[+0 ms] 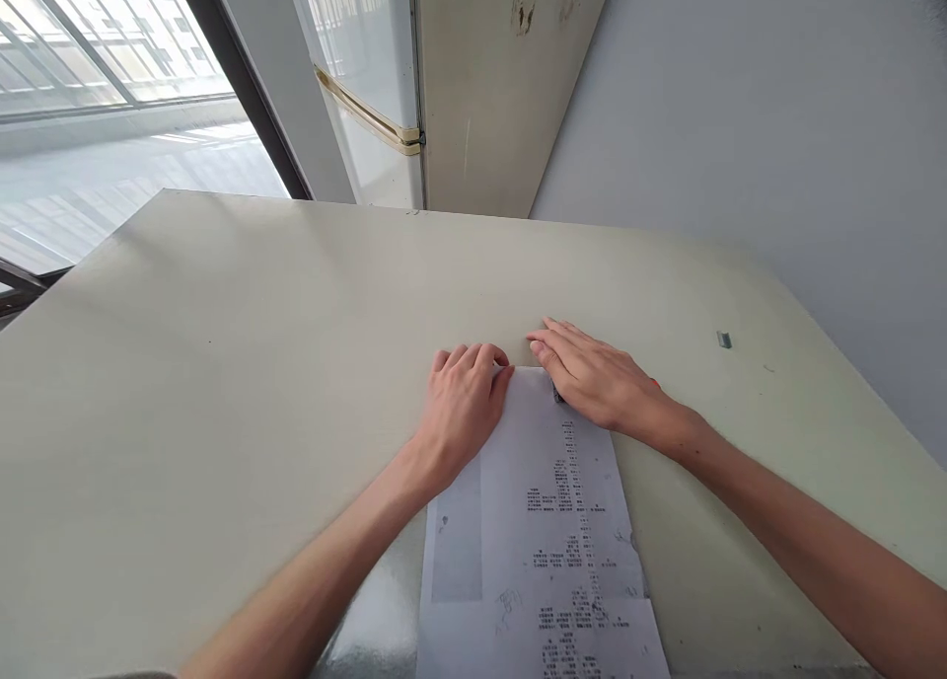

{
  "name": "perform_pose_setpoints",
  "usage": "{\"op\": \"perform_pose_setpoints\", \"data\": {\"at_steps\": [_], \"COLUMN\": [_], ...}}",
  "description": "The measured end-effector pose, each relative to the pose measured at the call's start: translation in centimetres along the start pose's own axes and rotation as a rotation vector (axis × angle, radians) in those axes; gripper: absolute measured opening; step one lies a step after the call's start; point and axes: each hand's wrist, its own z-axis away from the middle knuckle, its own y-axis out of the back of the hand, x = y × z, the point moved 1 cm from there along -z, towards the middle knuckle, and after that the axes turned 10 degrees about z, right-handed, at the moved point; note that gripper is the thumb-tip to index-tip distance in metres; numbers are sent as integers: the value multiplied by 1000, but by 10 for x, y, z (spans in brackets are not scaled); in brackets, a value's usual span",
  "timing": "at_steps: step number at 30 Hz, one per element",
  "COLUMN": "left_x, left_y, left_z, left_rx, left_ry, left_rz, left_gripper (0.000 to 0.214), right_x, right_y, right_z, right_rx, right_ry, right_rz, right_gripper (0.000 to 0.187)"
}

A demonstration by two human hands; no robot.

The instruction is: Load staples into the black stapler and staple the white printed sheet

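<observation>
A white printed sheet of paper (551, 531) lies on the pale table (222, 363), reaching from the near edge towards the middle. My left hand (463, 403) rests on the sheet's far left corner with its fingers curled and pressed down at the top edge. My right hand (592, 373) lies flat on the far right corner, fingers stretched out together and pointing left. The fingertips of the two hands almost meet at the paper's far edge. Part of the sheet's top is hidden under both hands.
A small grey metal piece (723, 339) lies on the table at the right. Behind the table stands a cream refrigerator (444, 87), with a grey wall (740, 116) to its right. A large window (96, 77) fills the far left.
</observation>
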Motion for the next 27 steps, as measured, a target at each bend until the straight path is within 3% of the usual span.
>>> {"op": "perform_pose_setpoints", "data": {"at_steps": [12,27], "left_x": [0,-6], "left_y": [1,5], "left_z": [0,1], "left_rx": [-2,1], "left_ry": [10,-16], "left_rz": [31,50], "left_gripper": [12,9], "right_x": [-6,-10], "right_y": [-19,-24], "right_z": [-4,-10], "right_rx": [135,166], "right_ry": [16,9], "right_rz": [190,247], "right_gripper": [58,56]}}
